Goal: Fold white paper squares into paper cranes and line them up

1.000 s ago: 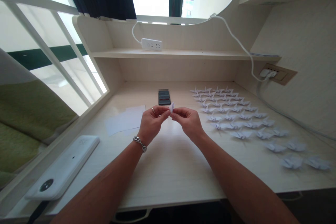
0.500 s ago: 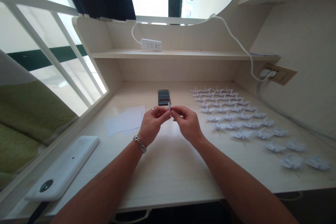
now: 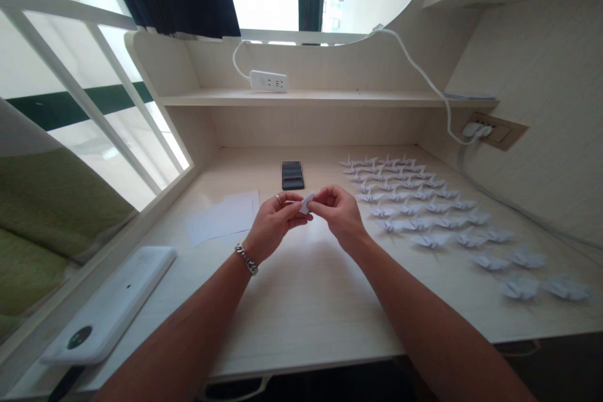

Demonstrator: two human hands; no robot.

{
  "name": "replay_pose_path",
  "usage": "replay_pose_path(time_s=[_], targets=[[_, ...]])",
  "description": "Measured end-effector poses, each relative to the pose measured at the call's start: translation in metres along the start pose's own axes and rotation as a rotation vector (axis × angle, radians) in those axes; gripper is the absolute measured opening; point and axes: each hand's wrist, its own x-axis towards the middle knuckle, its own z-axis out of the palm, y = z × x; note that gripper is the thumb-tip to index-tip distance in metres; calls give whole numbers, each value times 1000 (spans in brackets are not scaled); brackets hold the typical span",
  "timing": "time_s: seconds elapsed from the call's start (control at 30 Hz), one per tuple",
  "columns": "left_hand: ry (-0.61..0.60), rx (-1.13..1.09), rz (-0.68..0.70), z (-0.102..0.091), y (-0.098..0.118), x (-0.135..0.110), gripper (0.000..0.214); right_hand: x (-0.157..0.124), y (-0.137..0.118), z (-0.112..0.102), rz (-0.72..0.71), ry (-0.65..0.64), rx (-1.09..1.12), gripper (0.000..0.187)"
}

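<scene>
Between my two hands, above the desk's middle, is a small piece of folded white paper point(image 3: 306, 203). My left hand point(image 3: 276, 217), with a ring and a chain bracelet, pinches its left side. The fingers of my right hand point(image 3: 340, 210) are closed on its upper right side. Parts of the paper are covered by my fingertips. Just beyond my hands lies a dark phone point(image 3: 293, 176), flat on the desk. Left of my left hand are flat white paper sheets point(image 3: 221, 217). Rows of folded white paper cranes point(image 3: 409, 191) stand to the right of my right hand.
A white rectangular device point(image 3: 113, 301) with a dark cable lies at the desk's left edge. On the shelf point(image 3: 325, 99) at the back sits a white power strip point(image 3: 268, 81). A white cord point(image 3: 424, 78) runs to a wall socket point(image 3: 497, 132) at right.
The folded paper was edge-on and upright; now it is turned so a flat white face shows, tilted. My right fingers have shifted slightly up, and the whole view has moved a little.
</scene>
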Motion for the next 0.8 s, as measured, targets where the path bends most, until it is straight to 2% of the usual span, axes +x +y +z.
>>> replay_pose_path(time_s=[0.2, 0.3, 0.47, 0.8], targets=[[51, 280, 157, 1, -4, 0, 30, -2, -3, 0, 54, -22, 21, 35], [54, 349, 203, 2, -4, -1, 27, -1, -5, 1, 69, 5, 30, 35], [54, 387, 213, 1, -3, -2, 24, -2, -7, 1, 94, 62, 34, 33], [46, 393, 204, 1, -4, -1, 25, -1, -7, -1, 94, 71, 16, 18]])
